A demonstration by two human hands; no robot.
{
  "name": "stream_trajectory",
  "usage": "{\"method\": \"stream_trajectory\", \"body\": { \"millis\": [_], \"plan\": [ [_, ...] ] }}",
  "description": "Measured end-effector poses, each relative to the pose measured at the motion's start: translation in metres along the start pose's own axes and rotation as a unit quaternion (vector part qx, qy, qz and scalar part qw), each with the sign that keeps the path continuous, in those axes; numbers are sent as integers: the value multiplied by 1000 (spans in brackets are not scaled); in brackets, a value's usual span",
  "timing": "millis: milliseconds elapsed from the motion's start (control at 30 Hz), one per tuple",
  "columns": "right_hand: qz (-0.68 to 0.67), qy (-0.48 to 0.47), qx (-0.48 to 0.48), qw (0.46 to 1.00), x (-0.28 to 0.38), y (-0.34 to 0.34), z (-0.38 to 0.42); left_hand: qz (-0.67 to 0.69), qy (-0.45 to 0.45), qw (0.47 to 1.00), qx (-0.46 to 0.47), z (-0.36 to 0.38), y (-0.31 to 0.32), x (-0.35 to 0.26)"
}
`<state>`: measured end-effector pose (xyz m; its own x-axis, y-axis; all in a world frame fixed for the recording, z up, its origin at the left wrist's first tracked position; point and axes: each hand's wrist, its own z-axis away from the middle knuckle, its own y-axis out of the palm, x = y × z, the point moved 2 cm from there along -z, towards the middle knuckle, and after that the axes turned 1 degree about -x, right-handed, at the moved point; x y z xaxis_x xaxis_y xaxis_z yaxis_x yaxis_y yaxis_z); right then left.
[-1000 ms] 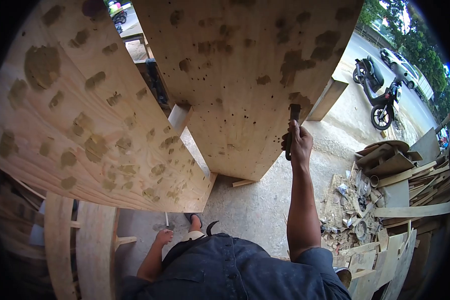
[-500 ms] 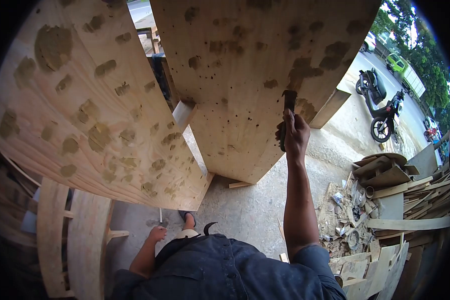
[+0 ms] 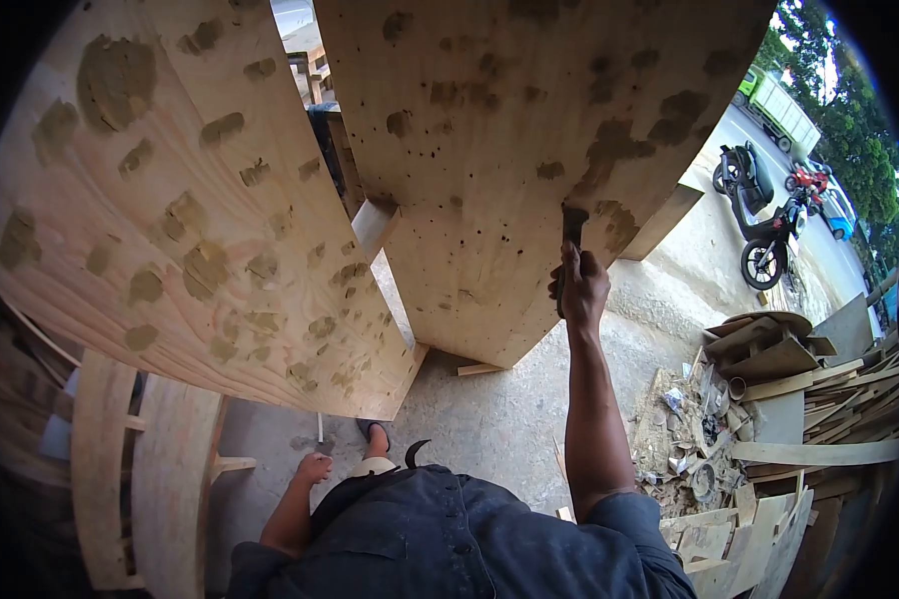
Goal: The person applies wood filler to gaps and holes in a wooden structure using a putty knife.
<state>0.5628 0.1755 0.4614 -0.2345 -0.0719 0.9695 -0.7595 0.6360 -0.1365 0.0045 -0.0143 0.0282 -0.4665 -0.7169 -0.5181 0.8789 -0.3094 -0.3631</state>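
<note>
— Plywood everywhere. What is the right hand (image 3: 581, 287) doing?

— It is raised, fist wrapped tight round the handle of a scraper (image 3: 572, 235), whose blade is pressed flat against the right panel (image 3: 509, 150), on a dark patch of filler near that panel's curved edge.

— And the left hand (image 3: 316, 467)?

— It hangs low beside the person's hip, empty, fingers loosely curled, just under the lower edge of the left panel (image 3: 170, 220), which is dotted with the same filler.

— What lies around?

— Bare concrete floor (image 3: 489, 419) below, a pile of wood scraps (image 3: 779, 399) at the right, and a parked motorbike (image 3: 759, 215) beyond it by the road.
</note>
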Motion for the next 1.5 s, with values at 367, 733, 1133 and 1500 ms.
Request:
{"method": "stream_trajectory", "body": {
  "millis": [367, 733, 1133, 1500],
  "plan": [
    [285, -268, -125, 912, -24, -10, -24, 15, 21, 1000, -2, -2, 3, -11],
    [123, -6, 1, 992, -16, 9, 2, 33, -15, 999, -5, 0, -1, -1],
    [46, 47, 19, 998, -1, 5, 14, -31, 6, 993, 115, 1, 6, -37],
    [34, 73, 50, 996, -35, 4, 39, 192, 764, 603, 127, 445, -64, -447]
  ]
}}
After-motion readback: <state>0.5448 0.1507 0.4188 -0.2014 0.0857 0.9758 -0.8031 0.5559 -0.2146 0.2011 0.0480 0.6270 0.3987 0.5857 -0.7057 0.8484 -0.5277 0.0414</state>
